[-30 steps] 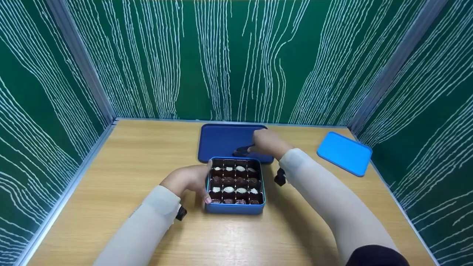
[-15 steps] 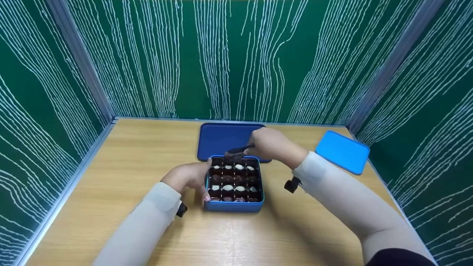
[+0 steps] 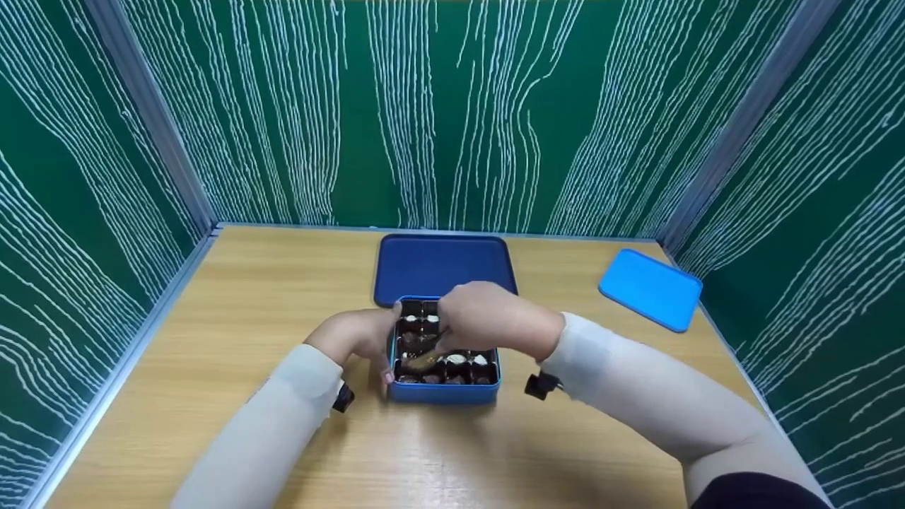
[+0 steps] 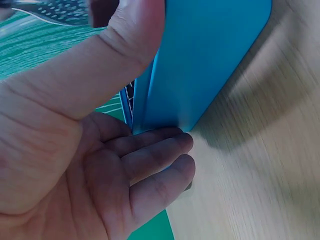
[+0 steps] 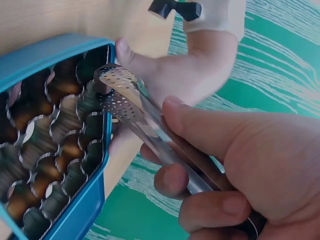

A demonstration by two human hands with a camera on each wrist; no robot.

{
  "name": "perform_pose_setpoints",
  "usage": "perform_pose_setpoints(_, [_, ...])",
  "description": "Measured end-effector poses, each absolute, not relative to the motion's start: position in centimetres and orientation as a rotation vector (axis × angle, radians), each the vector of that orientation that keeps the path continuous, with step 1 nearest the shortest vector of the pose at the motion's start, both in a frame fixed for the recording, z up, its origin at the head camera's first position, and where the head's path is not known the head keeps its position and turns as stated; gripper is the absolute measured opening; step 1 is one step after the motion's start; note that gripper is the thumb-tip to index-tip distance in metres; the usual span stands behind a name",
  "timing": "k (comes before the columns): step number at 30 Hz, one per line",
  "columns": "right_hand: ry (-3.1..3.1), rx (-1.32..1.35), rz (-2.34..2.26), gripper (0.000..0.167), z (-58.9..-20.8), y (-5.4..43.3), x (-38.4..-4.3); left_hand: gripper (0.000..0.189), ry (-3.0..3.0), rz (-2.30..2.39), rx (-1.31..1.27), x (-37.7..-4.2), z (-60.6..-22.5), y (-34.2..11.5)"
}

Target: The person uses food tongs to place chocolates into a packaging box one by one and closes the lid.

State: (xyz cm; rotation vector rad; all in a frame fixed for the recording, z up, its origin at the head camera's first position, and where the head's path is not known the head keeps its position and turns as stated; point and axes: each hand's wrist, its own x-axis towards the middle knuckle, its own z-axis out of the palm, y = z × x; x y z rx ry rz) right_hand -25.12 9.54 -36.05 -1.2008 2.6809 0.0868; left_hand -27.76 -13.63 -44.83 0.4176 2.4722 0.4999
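A blue rectangular tin (image 3: 444, 394) stands on the table, its divided tray filled with dark and white chocolates (image 3: 457, 359). My left hand (image 3: 362, 338) holds the tin's left side, thumb at the near corner and fingers toward the far one; the left wrist view shows the thumb at the rim and fingers against the wall. In my right hand (image 3: 491, 318) are metal tongs (image 5: 150, 127) with perforated tips, reaching over the tin's near-left cells. A brown chocolate (image 4: 102, 11) shows at the tips in the left wrist view. The right hand hides part of the tray.
Behind the tin lies a dark blue tray (image 3: 442, 265). A lighter blue tray (image 3: 650, 288) rests at the right back of the wooden table (image 3: 283, 268). Green walls (image 3: 452, 113) with white lines enclose the back and sides.
My right hand has carried the tongs from over the dark blue tray toward me and to the left, over the tin's near-left cells. The left hand stays at the tin's side.
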Motion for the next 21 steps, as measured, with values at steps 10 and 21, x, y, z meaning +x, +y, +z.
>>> perform_pose_setpoints(10, [2.690, -1.203, 0.463, 0.060, -37.1, 4.6, -25.0, 0.156, 2.452, 0.529, 0.525, -27.8, -44.9, -13.7])
perform_pose_setpoints(21, [2.660, -1.236, 0.686, 0.033, -38.4, 1.5, -24.1, 0.087, 2.370, 0.547, 0.788, -27.9, -44.7, -14.1])
